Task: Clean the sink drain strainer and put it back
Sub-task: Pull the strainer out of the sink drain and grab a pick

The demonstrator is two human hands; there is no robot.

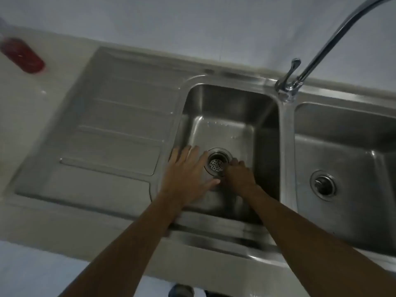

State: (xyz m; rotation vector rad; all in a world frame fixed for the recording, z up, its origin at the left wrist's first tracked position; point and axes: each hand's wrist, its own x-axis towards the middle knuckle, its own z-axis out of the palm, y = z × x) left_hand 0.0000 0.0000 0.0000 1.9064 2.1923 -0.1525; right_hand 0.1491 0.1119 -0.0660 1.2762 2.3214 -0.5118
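Observation:
A round perforated metal drain strainer (216, 164) sits in the drain of the left steel sink basin (222, 116). My left hand (188, 170) hovers flat, fingers spread, just left of the drain and holds nothing. My right hand (239, 175) reaches down at the drain's right edge. Its fingers are curled against the strainer's rim, and I cannot see whether they grip it.
A second basin (351, 133) with its own drain plug (323, 185) lies to the right. A chrome faucet (317, 54) rises between the basins. A ribbed steel drainboard (102, 129) extends left. A red bottle (22, 55) stands on the counter at far left.

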